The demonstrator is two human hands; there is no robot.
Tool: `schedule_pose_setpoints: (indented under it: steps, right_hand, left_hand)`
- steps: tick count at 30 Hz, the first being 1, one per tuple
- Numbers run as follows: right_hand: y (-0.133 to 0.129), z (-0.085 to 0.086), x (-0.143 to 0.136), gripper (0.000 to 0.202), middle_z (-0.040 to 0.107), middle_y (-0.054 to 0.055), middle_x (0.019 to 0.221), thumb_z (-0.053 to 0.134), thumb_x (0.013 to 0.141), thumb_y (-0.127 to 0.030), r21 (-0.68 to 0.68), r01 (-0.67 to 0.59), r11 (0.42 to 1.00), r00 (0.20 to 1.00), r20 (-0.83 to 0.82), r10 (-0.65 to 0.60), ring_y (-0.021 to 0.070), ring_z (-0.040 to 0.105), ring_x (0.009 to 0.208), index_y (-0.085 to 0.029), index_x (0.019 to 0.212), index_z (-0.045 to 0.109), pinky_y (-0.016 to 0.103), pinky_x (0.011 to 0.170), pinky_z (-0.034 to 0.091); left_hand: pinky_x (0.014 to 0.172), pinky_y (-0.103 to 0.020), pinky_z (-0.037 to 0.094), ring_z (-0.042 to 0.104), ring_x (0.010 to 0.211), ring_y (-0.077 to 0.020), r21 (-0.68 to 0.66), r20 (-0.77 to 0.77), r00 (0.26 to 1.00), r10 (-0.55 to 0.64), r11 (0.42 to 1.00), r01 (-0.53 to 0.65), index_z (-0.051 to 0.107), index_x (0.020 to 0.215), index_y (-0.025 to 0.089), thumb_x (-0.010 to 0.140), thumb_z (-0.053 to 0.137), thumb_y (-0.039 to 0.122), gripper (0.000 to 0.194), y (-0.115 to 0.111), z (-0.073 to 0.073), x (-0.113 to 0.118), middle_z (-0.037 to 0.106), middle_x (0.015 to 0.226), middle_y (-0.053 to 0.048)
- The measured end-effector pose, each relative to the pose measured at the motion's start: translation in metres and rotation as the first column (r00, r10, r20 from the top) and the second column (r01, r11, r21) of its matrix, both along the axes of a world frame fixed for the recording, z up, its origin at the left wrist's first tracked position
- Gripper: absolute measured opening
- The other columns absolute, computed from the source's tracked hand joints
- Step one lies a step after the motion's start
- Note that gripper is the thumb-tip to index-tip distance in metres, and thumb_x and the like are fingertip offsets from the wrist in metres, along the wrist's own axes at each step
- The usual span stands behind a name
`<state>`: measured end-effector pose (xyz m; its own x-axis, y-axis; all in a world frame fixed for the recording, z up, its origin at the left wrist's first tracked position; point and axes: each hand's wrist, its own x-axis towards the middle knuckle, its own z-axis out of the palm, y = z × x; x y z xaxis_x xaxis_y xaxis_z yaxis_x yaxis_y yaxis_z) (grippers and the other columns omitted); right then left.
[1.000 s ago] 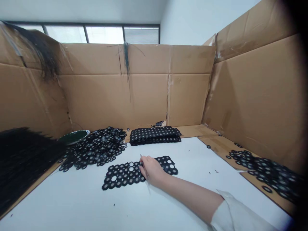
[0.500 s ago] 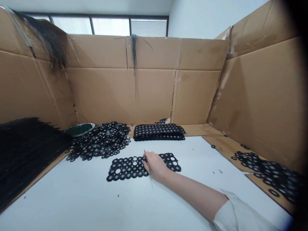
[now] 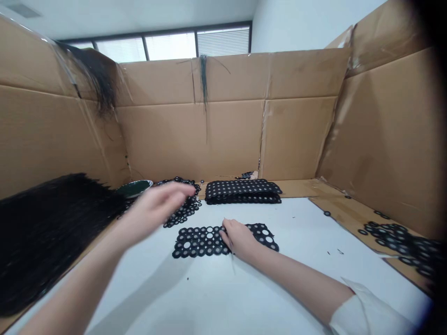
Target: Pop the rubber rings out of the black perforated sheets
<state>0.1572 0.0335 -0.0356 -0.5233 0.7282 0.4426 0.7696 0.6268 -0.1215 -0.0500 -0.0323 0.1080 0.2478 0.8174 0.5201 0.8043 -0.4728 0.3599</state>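
Right fingers (image 3: 227, 225) bent onto ring mat (image 3: 199, 250), grip unclear | left fingers (image 3: 182, 188) outstretched, blurred, opening and hold unclear, loose-ring pile (image 3: 185, 212) beyond | I'd press the ring mat flat under right fingers

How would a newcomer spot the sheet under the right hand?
Find the white tabletop inside cardboard walls. Nearer than the dark dotted stack, the ringed sheet lies flat, partly under the right hand. Several bright white circles set it apart.

bright window (image 3: 170, 46), motion-blurred left fingers (image 3: 181, 187), dark right edge
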Motion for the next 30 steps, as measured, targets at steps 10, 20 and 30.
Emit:
schedule_pose_setpoints:
  steps: [10, 20, 30]
  right_hand:
    - [0.011, -0.003, 0.002, 0.020, 0.057, 0.006, 0.074, 0.032, 0.087, -0.026, 0.081, 0.014, 0.997, 0.998, 0.064, -0.019, 0.0165, 0.053, 0.065, -0.016, 0.080, 0.048, 0.027, 0.055, 0.033]
    - [0.006, 0.023, -0.034, 0.012, 0.056, 0.002, 0.079, 0.038, 0.080, -0.020, -0.262, -0.442, 0.858, 0.751, -0.632, 0.194, 0.0132, 0.052, 0.078, -0.018, 0.076, 0.049, 0.025, 0.068, 0.041]
    - [0.022, -0.002, -0.038, 0.010, 0.052, -0.001, 0.077, 0.041, 0.075, -0.024, -0.456, -0.439, 0.774, 0.663, -0.746, -0.063, 0.0129, 0.052, 0.079, -0.019, 0.068, 0.045, 0.028, 0.078, 0.039]
  left_hand:
    - [0.096, -0.042, 0.031, 0.042, 0.114, -0.0242, -0.163, -0.288, 0.956, 0.060, 0.980, -0.110, 0.042, 0.122, 0.013, 0.083, 0.032, 0.022, 0.041, 0.042, -0.155, 0.003, 0.049, 0.123, -0.012]
    - [0.085, -0.039, 0.037, 0.044, 0.092, -0.0208, -0.141, -0.003, 0.998, 0.056, 0.989, -0.056, 0.055, 0.086, 0.019, 0.076, 0.039, 0.016, 0.019, 0.059, -0.144, -0.008, 0.050, 0.093, -0.006]
    - [0.079, -0.034, 0.037, 0.050, 0.085, -0.0206, -0.301, 0.024, 0.995, 0.092, 0.950, -0.080, 0.055, 0.080, 0.018, 0.075, 0.041, 0.019, 0.015, 0.058, -0.136, -0.008, 0.061, 0.084, -0.004]
